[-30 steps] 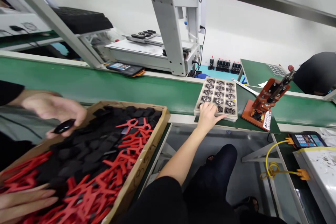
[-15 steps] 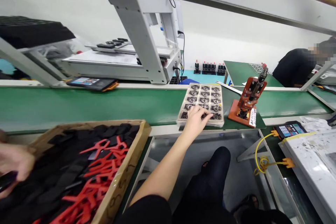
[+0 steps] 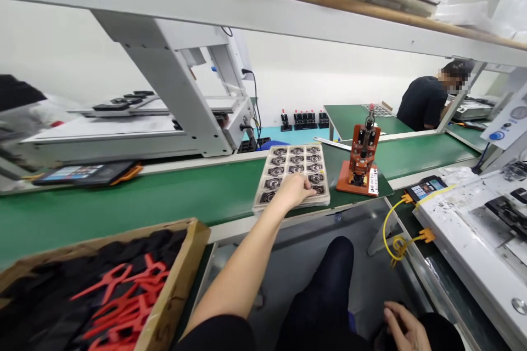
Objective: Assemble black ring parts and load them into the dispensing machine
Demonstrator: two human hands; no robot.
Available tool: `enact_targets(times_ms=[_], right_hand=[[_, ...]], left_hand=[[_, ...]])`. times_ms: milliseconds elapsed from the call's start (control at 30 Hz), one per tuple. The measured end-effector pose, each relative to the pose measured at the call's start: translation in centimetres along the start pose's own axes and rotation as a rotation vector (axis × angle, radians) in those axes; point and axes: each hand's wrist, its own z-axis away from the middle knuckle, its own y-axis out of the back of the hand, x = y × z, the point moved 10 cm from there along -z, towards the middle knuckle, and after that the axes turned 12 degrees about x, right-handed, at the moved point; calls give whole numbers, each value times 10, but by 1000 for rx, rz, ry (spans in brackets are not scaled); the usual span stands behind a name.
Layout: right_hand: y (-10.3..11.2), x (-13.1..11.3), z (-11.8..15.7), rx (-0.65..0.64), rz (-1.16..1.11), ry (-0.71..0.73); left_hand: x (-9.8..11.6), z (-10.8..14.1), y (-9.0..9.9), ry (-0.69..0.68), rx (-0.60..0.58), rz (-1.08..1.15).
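My left hand (image 3: 294,190) reaches over the clear plastic tray (image 3: 258,197). Its thumb and fingers are pinched together at a small black part (image 3: 318,190) in the front right compartment, and the fingers partly cover that part. Similar black parts with ring-shaped centres fill the other visible compartments. Low at the right, by my lap, is my right hand (image 3: 405,329), its fingers loosely bent and apart with nothing visible in them. An orange-red toggle clamp fixture (image 3: 362,156) stands upright just right of the tray.
A cardboard box (image 3: 185,263) at lower left holds black pieces and red plastic frames (image 3: 123,301). The green bench (image 3: 164,189) runs across, with a handheld device (image 3: 88,173) at left. Yellow cable (image 3: 387,227) loops at right beside a white machine (image 3: 473,236). A co-worker (image 3: 424,101) sits beyond.
The view has turned right and upward, so the bench things sit further left. My left hand stays at the tray's front right. My right hand has come into view; another hand at far left has gone out.
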Motion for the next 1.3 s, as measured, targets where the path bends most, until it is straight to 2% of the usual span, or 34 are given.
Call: enact_targets(times_ms=[67, 200, 267, 333, 367, 433, 467, 533, 567, 633, 700, 800, 933, 1100, 1200, 1300], right_hand=[[3, -18, -2, -34, 6, 26], [16, -56, 1, -23, 17, 115], [21, -73, 6, -43, 21, 136], [29, -93, 10, -45, -2, 151], [35, -106, 12, -33, -30, 166], [50, -141, 15, 5, -105, 225], [58, -161, 16, 31, -143, 265], [75, -203, 17, 78, -188, 341], [84, -223, 17, 103, -219, 380], [100, -259, 18, 122, -310, 457], [111, -279, 19, 104, -330, 480], [129, -286, 21, 148, -266, 465], [154, -282, 28, 271, -173, 483], [182, -270, 30, 393, -109, 489], [214, -258, 35, 507, -47, 502], [263, -238, 46, 660, 38, 462]], left_hand=[[0, -2, 1, 13, 8, -2], [8, -1, 11, 15, 24, 30], [21, 3, 23, -11, 60, 59], [46, 12, 36, -72, 105, 109], [64, 18, 41, -117, 116, 143], [117, 34, 48, -293, 126, 271], [151, 46, 52, -434, 135, 370], [220, 84, 71, -819, 204, 618], [247, 106, 80, -1007, 248, 718], [286, 142, 90, -1283, 319, 824], [311, 162, 91, -1425, 342, 866], [332, 174, 91, -1514, 345, 909], [351, 179, 87, -1540, 353, 889], [386, 191, 75, -1571, 282, 919], [414, 194, 63, -1569, 136, 925], [455, 180, 45, -1520, -97, 862]])
